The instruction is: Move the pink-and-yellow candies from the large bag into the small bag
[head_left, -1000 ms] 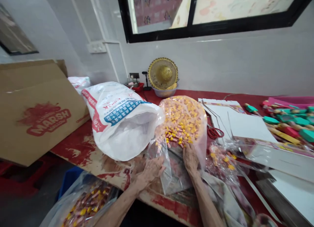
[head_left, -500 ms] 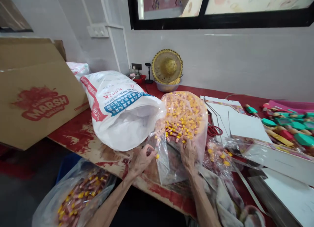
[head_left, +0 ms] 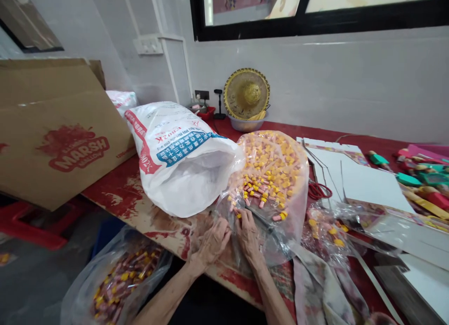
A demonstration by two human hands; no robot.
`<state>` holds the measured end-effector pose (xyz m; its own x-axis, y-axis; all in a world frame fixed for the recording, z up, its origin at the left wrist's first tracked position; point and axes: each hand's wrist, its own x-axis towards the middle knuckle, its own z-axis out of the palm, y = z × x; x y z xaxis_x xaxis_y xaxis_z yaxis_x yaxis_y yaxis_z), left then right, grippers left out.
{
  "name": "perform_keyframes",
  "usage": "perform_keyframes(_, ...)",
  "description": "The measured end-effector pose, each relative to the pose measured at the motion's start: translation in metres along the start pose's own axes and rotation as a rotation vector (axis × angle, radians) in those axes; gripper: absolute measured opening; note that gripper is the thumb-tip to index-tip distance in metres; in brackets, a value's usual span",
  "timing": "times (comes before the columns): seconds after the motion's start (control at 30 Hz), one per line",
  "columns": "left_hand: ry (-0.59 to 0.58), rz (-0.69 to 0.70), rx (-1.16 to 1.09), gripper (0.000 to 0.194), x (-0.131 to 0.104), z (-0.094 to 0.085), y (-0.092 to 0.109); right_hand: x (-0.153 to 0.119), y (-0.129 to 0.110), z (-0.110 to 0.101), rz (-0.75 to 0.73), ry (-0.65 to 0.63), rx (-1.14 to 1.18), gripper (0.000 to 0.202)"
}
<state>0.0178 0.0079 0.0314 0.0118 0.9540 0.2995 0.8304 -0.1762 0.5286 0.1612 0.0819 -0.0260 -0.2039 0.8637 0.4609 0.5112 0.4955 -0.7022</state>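
A clear plastic bag (head_left: 298, 217) lies on the table with many small pink pieces with yellow caps (head_left: 271, 166) inside and spilling toward its mouth. My right hand (head_left: 249, 238) is at the bag's mouth, its fingers closed at a small pink-and-yellow piece (head_left: 239, 216). Close beside it, my left hand (head_left: 212, 241) is curled, fingertips together near the bag's edge; what it holds, if anything, is hidden. Below the table edge at left, another clear bag (head_left: 75, 287) holds more of these pieces.
A white printed sack (head_left: 178, 152) gapes beside the pieces. Left stands a large cardboard box (head_left: 45, 161). On the right are a cloth (head_left: 317, 283), red-handled scissors (head_left: 320, 191), white card (head_left: 372, 184) and green-and-red items (head_left: 426, 175). A straw hat (head_left: 247, 93) leans in a basin (head_left: 245, 125).
My right hand has moved left, away from the heap, to the bag's mouth near my left hand. The yellow-capped piece seen at my left fingertips no longer shows there. The view has shifted slightly.
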Motion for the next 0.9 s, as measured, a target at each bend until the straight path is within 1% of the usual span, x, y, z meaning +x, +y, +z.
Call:
perform_keyframes(0.07,-0.016,-0.012,-0.079,0.014,0.003,0.0,-0.001,0.0,-0.001,-0.001,0.044,-0.011,-0.006,0.033)
perform_keyframes(0.23,0.09,-0.124,-0.242,0.011,0.009,-0.001,-0.006,0.0,-0.004,-0.005,0.077,-0.039,0.024,0.035)
perform_keyframes(0.27,0.086,-0.148,-0.266,0.01,0.009,0.0,-0.008,0.001,-0.004,-0.005,0.079,-0.04,0.029,0.035)
perform_keyframes(0.37,0.028,-0.188,-0.323,0.007,0.008,0.002,-0.012,0.002,-0.005,-0.008,0.092,-0.042,0.035,0.035)
perform_keyframes(0.47,-0.015,-0.234,-0.386,0.009,0.009,0.0,-0.012,0.004,-0.006,-0.009,0.102,-0.047,0.057,0.034)
perform_keyframes(0.53,-0.072,-0.342,-0.472,0.021,0.011,-0.003,-0.01,0.005,-0.007,-0.009,0.115,-0.034,0.092,0.034)
perform_keyframes(0.6,-0.141,-0.497,-0.61,0.04,0.013,-0.007,-0.006,0.006,-0.008,-0.009,0.133,-0.005,0.136,0.033)
perform_keyframes(0.67,-0.158,-0.614,-0.755,0.055,0.015,-0.012,0.0,0.007,-0.009,-0.01,0.16,0.039,0.183,0.031)
perform_keyframes(0.7,-0.143,-0.638,-0.808,0.059,0.015,-0.014,0.004,0.008,-0.01,-0.01,0.178,0.066,0.208,0.031)
perform_keyframes(0.77,-0.089,-0.624,-0.846,0.059,0.015,-0.018,0.011,0.01,-0.011,-0.012,0.225,0.116,0.258,0.031)
perform_keyframes(0.8,-0.059,-0.601,-0.827,0.057,0.014,-0.02,0.014,0.011,-0.012,-0.014,0.253,0.136,0.283,0.032)
perform_keyframes(0.83,-0.029,-0.573,-0.781,0.053,0.014,-0.02,0.016,0.012,-0.012,-0.015,0.28,0.153,0.306,0.033)
perform_keyframes(0.9,0.016,-0.482,-0.612,0.043,0.013,-0.018,0.017,0.014,-0.011,-0.017,0.333,0.184,0.342,0.034)
